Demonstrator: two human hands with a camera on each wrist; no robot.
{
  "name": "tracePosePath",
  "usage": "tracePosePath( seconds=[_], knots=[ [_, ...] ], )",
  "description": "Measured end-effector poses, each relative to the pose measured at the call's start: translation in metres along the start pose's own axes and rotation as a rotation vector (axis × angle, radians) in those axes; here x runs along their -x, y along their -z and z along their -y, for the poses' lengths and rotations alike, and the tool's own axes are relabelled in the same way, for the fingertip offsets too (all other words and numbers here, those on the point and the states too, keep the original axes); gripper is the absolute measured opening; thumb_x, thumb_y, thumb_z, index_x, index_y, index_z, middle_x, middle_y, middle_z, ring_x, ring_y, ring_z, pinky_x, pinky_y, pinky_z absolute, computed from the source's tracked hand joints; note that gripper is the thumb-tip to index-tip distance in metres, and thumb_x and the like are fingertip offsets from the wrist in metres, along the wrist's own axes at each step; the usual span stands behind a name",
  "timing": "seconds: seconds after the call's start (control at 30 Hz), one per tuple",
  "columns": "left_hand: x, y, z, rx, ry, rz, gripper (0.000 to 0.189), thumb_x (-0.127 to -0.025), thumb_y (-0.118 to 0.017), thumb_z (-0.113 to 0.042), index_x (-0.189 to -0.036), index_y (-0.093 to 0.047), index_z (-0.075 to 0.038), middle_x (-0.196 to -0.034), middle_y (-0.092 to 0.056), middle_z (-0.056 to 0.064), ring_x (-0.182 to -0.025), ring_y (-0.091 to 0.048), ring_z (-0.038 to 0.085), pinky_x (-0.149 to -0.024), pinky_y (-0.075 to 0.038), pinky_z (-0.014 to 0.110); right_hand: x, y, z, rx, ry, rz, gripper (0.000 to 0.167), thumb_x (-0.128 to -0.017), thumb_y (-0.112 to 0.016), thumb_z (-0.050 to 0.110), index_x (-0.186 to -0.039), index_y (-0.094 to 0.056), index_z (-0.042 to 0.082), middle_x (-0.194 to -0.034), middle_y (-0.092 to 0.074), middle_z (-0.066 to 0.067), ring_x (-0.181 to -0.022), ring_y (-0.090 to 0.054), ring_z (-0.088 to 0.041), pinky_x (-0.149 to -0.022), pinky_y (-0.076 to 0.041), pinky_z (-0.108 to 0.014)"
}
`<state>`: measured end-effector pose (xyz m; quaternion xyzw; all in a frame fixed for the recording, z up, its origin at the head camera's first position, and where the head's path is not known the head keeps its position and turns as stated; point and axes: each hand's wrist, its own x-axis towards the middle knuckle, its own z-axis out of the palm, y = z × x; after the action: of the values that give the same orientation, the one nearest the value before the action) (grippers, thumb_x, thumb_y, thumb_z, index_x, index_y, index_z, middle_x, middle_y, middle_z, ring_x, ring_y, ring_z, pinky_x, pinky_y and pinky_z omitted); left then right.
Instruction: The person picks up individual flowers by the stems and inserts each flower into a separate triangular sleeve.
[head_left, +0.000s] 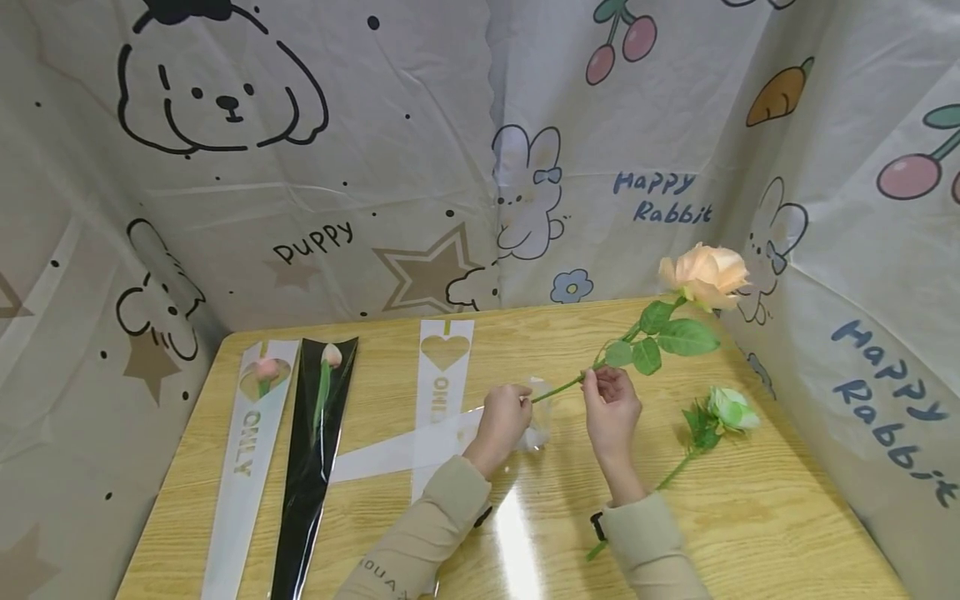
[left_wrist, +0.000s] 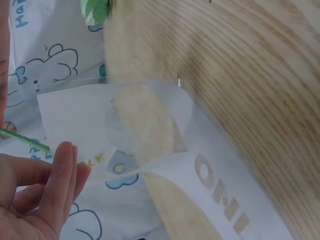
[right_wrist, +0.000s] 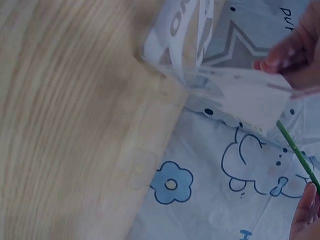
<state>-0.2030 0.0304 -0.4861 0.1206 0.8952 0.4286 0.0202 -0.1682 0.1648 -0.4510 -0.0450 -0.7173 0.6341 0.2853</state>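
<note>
A peach rose (head_left: 705, 277) with green leaves leans up to the right over the table. Near the middle of its stem (head_left: 558, 389), my right hand (head_left: 613, 410) pinches it between thumb and fingers. My left hand (head_left: 501, 423) grips a clear and white flower sleeve (left_wrist: 72, 117) by its mouth end. The stem's cut end (right_wrist: 281, 125) is right at the sleeve's mouth, overlapping the film in the right wrist view. The sleeve's narrow white tail (head_left: 375, 456) stretches left across another white sleeve (head_left: 442, 392) printed with gold letters and a heart cutout.
To the left lie a white sleeve (head_left: 243, 442) with a pink tulip (head_left: 267, 371) and a black sleeve (head_left: 300, 483) with a pale tulip (head_left: 331, 357). A pale green rose (head_left: 731, 410) rests on the right of the wooden table (head_left: 780, 517). Printed cloth (head_left: 420, 167) stands around the back and sides.
</note>
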Motion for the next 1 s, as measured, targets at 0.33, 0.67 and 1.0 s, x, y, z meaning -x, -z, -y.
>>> tracePosePath(
  seconds=[0.33,0.67,1.0],
  knots=[
    [-0.001,-0.001,-0.006,-0.061,-0.063,-0.057,0.021,-0.082,-0.052,0.006,-0.097,-0.065,0.011,-0.083,-0.067,0.021,-0.038,-0.041,0.002,-0.034,-0.034,0.011,0.004,-0.009,-0.013,0.150,0.119,0.043,0.009,-0.085,-0.057,-0.005,-0.088,-0.057,-0.013,-0.082,-0.062,-0.023,-0.071,-0.058,-0.006,-0.064,-0.049,-0.012],
    [-0.003,0.000,-0.015,-0.057,-0.123,-0.080,0.019,-0.084,-0.052,0.004,-0.094,-0.066,0.012,-0.067,-0.065,0.015,-0.036,-0.037,0.000,-0.034,-0.032,0.010,-0.002,-0.007,-0.026,0.208,0.170,0.100,0.012,-0.083,-0.061,0.000,-0.093,-0.060,-0.006,-0.082,-0.065,-0.016,-0.071,-0.064,-0.021,-0.063,-0.051,-0.015],
    [-0.004,0.002,-0.024,-0.030,-0.151,-0.113,0.016,-0.082,-0.052,0.005,-0.078,-0.067,0.008,-0.050,-0.055,0.004,-0.036,-0.038,0.000,-0.033,-0.031,0.010,-0.003,-0.004,-0.018,0.266,0.046,0.234,0.007,-0.081,-0.062,0.001,-0.086,-0.062,-0.004,-0.080,-0.065,-0.016,-0.071,-0.065,-0.027,-0.062,-0.053,-0.018]
  ],
)
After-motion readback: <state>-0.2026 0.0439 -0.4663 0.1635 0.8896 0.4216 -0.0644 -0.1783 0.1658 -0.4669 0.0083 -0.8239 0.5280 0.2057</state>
